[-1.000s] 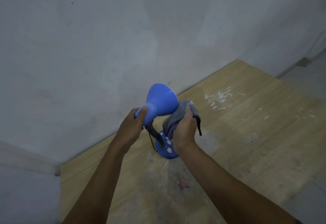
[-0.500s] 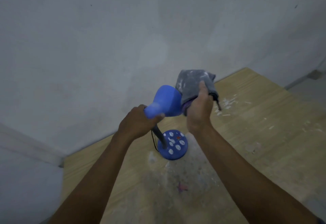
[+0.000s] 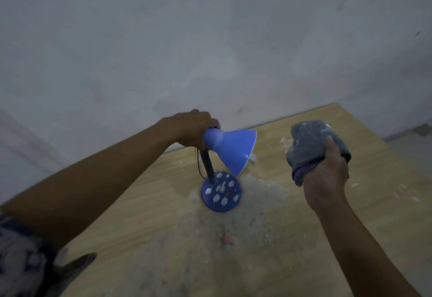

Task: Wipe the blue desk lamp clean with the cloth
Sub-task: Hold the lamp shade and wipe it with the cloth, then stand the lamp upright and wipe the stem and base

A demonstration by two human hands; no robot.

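Observation:
The blue desk lamp (image 3: pixel 230 148) stands on a wooden table (image 3: pixel 149 205), its cone shade pointing right and down. Its round blue base (image 3: pixel 221 192) carries white spots and a small red dot. A dark neck joins base and shade. My left hand (image 3: pixel 192 128) grips the narrow back end of the shade. My right hand (image 3: pixel 326 175) holds a bunched grey cloth (image 3: pixel 308 147) with a purple edge, off to the right of the shade and apart from it.
White dust and flakes (image 3: pixel 259 193) lie on the table around the base and toward the far right corner. A grey wall (image 3: pixel 210 39) runs behind the table. A thin black cord (image 3: pixel 198 165) hangs beside the neck. Patterned fabric (image 3: pixel 21 257) shows at bottom left.
My right hand has pulled the cloth away from the shade to the right. My left hand has swung the shade so it points right and down.

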